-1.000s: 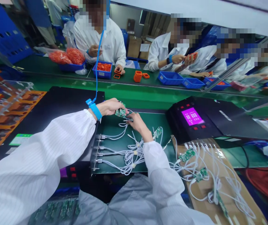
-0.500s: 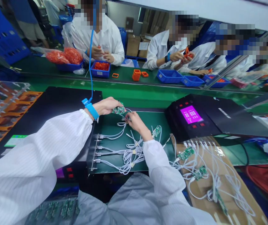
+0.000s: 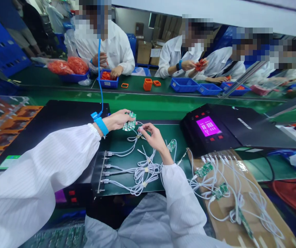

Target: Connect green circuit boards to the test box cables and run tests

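Observation:
My left hand point(image 3: 120, 120), with a blue wrist strap point(image 3: 101, 126) on its wrist, grips a green circuit board point(image 3: 129, 122) between thumb and fingers. Close to its right, my right hand point(image 3: 151, 136) pinches the end of a white cable point(image 3: 140, 128). The board and the cable end are near each other; whether they touch I cannot tell. Below both hands, bundled white cables point(image 3: 145, 171) lie on the green mat, running from the connectors of a black box point(image 3: 72, 113) at left. Another circuit board point(image 3: 172, 145) lies right of my right wrist.
A black tester with a lit magenta screen point(image 3: 209, 126) stands at right. Before it, circuit boards point(image 3: 204, 169) with white cables lie on cardboard point(image 3: 262, 193). Across the bench, co-workers in white coats handle orange parts beside blue bins point(image 3: 184, 84). A blue cord point(image 3: 99, 69) hangs over my left wrist.
The circuit board in my left hand has turned, showing more of its face. My right hand has shifted slightly away, with the cable end in its fingers.

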`<state>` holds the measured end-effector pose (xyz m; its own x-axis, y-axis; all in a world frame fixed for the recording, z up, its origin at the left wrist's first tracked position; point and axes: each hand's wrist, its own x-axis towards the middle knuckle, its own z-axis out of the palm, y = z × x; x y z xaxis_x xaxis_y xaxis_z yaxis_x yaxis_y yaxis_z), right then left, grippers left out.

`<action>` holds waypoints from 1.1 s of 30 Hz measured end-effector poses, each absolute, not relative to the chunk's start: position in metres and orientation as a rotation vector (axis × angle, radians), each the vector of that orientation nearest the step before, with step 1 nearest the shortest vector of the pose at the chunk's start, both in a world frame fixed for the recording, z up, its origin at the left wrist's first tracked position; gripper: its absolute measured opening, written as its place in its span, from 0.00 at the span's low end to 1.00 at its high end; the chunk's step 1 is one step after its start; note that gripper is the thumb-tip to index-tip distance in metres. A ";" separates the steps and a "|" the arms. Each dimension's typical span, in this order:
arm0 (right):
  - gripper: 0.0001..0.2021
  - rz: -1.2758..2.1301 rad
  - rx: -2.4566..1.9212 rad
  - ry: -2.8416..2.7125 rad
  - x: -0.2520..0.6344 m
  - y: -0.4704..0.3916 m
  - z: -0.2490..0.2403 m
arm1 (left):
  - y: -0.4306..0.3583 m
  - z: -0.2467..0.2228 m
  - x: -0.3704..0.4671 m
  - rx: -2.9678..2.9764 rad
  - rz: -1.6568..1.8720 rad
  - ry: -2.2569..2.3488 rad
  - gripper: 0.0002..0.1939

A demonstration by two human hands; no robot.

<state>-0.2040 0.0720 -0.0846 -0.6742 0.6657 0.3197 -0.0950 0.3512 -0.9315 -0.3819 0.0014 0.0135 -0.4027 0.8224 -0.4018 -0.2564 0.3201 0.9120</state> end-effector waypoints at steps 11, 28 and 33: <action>0.25 1.692 -0.630 -1.593 -0.212 0.061 -0.076 | 0.022 0.008 -0.358 0.533 1.575 1.523 0.12; 0.23 1.785 -0.653 -1.499 -0.215 0.054 -0.067 | 0.023 0.010 -0.355 0.598 1.711 1.444 0.10; 0.22 1.790 -0.647 -1.499 -0.216 0.053 -0.067 | 0.022 0.010 -0.354 0.609 1.715 1.453 0.11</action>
